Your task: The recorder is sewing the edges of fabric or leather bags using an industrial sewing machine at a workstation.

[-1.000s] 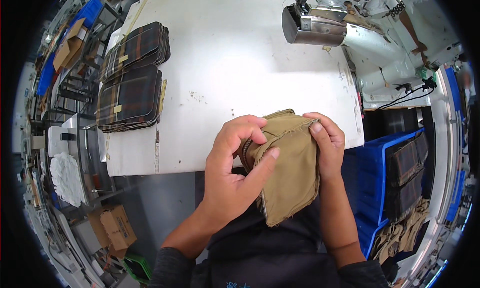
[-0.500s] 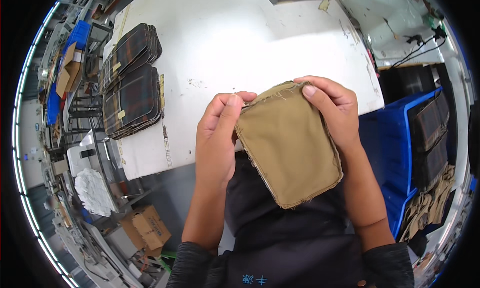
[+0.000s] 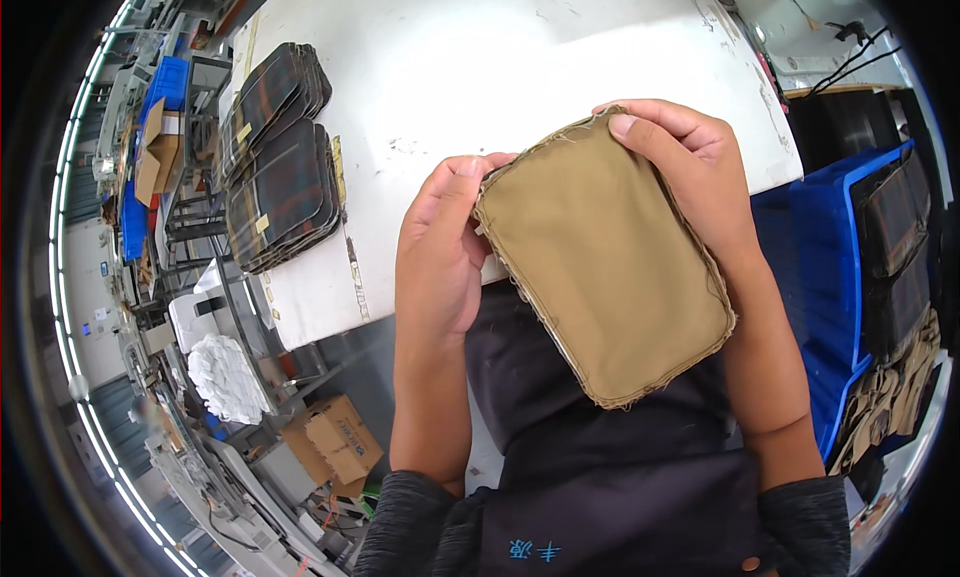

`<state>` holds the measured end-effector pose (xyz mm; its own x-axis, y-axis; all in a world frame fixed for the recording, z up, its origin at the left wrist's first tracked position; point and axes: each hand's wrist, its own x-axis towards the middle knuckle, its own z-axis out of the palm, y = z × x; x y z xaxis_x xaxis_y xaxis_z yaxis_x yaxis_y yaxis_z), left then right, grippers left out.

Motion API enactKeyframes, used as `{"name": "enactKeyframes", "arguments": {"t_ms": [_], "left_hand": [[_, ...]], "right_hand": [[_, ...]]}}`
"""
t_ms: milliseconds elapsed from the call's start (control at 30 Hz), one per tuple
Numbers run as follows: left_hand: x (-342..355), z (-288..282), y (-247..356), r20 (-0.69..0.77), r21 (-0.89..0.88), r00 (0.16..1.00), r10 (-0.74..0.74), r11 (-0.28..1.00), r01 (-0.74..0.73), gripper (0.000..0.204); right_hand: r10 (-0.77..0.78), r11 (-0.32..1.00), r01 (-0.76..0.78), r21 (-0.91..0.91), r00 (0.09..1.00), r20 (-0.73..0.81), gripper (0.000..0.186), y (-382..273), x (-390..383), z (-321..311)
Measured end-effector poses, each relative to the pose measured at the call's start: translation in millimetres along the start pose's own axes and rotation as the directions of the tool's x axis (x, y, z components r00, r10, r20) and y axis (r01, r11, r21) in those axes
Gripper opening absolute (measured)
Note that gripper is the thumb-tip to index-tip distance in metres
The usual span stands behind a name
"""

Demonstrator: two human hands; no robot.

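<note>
The tan fabric piece (image 3: 610, 267) is held up off everything, tilted, with its top end in front of the white table (image 3: 420, 87) and its rounded bottom end over the dark apron (image 3: 620, 487). Left hand (image 3: 437, 242) is pinching the upper left corner, thumb against fingers. Right hand (image 3: 700, 177) has the upper right corner, thumb on the face and fingers tucked behind.

Handling-wise, I'd call it light and soft, but with a bit of body since it's hanging pretty flat instead of flopping. Looks like woven cloth, so probably not slippery and nothing you'd break. The raw edges are frayed, though, so I'd grab it just inside the stitch line rather than by the loose threads. Two corners seems like the right hold to me; one-handed it would likely sag.

Around it: stacks of plaid pieces (image 3: 290, 187) on the table, off to the left, and a blue bin (image 3: 825, 242) on the right beside the forearm.
</note>
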<state>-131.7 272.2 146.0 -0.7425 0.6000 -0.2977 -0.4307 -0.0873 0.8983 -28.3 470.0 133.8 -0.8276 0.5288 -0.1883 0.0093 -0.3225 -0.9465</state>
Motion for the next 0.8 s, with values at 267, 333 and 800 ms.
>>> {"name": "enactKeyframes", "arguments": {"t_ms": [267, 333, 800], "left_hand": [[-9.9, 9.3, 9.6, -0.095, 0.258, 0.992, 0.088, 0.964, -0.061, 0.033], [-11.6, 10.2, 12.3, -0.139, 0.480, 0.972, 0.191, 0.871, -0.103, 0.031], [-13.7, -15.1, 45.5, -0.217, 0.688, 0.976, 0.005, 0.710, 0.149, 0.023]], "right_hand": [[0.048, 0.998, -0.047, 0.049, 0.999, -0.009, 0.021, -3.6, -1.4, -1.2], [0.006, 1.000, -0.005, 0.028, 1.000, -0.010, 0.021, 0.5, -1.5, -1.3], [-0.138, 0.983, 0.156, 0.091, 0.974, -0.179, 0.025, 16.9, 8.3, 0.7]]}}
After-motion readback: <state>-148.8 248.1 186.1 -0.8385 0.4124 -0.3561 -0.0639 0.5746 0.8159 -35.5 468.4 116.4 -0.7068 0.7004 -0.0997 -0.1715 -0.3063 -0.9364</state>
